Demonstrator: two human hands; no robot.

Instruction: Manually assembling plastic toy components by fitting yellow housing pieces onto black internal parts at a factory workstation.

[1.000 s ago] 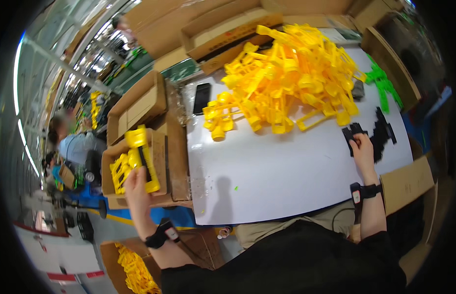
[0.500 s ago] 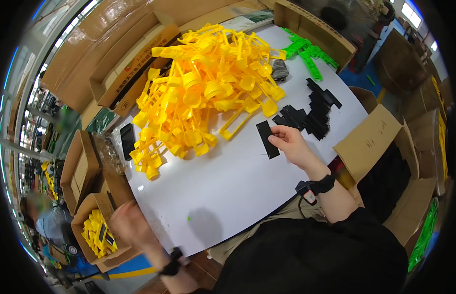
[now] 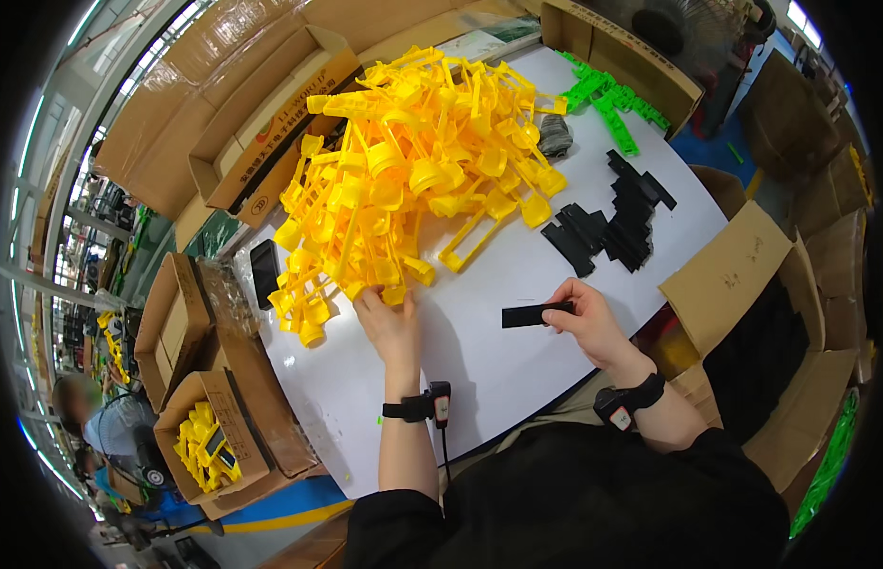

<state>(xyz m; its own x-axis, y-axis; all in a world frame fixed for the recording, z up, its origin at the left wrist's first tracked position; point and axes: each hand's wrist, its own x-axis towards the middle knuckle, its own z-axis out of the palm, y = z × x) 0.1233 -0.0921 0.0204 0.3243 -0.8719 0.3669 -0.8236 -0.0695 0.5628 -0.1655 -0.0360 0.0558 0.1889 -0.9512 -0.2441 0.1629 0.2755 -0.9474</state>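
A large heap of yellow plastic parts (image 3: 404, 180), thin frames with rounded ends, covers the far left of the white table (image 3: 479, 379). At the heap's near edge, my left hand (image 3: 389, 327) has its fingers closed around one yellow part; the fingertips are partly hidden among the pieces. My right hand (image 3: 593, 327) pinches the right end of a flat black strip (image 3: 525, 316), holding it level over the tabletop. Beyond that hand lies a loose pile of similar black strips (image 3: 617, 223).
Green plastic parts (image 3: 607, 100) and a grey bundle (image 3: 555, 137) lie at the far right. A dark phone (image 3: 264, 273) rests by the left edge. A carton (image 3: 214, 379) with yellow pieces stands left; an open carton (image 3: 731, 270) with black contents stands right.
My left hand has come from beside the left carton to the yellow heap and closed on a part. My right hand has lowered slightly, turning the black strip from upright to level.
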